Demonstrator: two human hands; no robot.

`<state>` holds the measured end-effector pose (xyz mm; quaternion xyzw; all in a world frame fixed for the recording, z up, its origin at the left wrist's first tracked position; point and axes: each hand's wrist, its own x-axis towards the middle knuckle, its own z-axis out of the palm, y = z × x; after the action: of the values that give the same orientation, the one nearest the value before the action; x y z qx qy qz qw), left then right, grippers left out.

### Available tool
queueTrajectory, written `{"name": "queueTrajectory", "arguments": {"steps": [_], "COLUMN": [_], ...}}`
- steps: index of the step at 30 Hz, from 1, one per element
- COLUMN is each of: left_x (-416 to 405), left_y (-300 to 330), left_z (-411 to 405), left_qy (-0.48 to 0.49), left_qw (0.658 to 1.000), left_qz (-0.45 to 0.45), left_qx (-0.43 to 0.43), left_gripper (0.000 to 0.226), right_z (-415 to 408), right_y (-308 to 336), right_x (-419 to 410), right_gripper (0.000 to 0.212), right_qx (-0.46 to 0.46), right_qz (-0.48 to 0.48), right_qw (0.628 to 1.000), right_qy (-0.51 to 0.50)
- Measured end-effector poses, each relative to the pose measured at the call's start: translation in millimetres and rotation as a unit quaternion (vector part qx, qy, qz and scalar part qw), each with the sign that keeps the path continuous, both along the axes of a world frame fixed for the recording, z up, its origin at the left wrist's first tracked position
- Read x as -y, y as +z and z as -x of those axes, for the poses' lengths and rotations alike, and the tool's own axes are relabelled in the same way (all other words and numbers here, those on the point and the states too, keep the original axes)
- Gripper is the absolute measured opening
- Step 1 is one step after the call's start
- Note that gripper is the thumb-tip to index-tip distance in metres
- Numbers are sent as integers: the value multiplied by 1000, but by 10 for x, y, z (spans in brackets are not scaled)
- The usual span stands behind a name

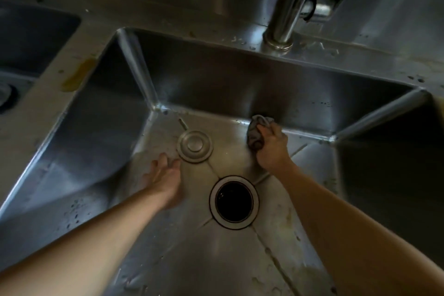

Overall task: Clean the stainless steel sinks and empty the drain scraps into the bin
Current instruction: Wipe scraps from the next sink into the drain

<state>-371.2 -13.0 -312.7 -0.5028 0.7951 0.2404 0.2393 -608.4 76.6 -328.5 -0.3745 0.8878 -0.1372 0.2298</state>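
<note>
open drain (234, 202) nearest; l hand (164, 175) relaxed by stopper (194, 146), r hand (272, 149) grips rag (258, 127) under faucet (292, 5).

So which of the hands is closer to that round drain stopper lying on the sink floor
Left. The left hand reaches just short of the drain stopper's near-left edge, fingers open beside it. The right hand is farther off to its right, gripping a grey cloth by the back wall.

No readable txt, labels or nos. anywhere on sink (216, 79).
</note>
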Motion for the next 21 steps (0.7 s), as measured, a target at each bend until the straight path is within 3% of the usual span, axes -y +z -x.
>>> {"name": "queueTrajectory", "arguments": {"steps": [3,8,13,18,21], "left_x": [-19,-34,-36,150,241], "left_y": [-28,55,192,197,111], "left_z": [-10,-29,29,407,618], "left_qy": [-10,-33,30,14,-8], "left_qw": [1000,999,999,993,996], "left_qz": [-5,-5,26,83,73], "left_qx": [15,27,-19,-81,-57], "left_gripper": [52,71,70,87,98], "right_z": [-280,-852,-886,-556,-88], "right_y": [-49,-23,131,484,383], "right_x": [29,-246,-524,-467,-261], "right_gripper": [63,50,40,40,40], "right_qx": [-46,41,90,61,-5], "right_qz": [5,46,-5,194,191], "right_qw": [993,986,975,979,980], "right_qy": [105,152,204,25,-64]}}
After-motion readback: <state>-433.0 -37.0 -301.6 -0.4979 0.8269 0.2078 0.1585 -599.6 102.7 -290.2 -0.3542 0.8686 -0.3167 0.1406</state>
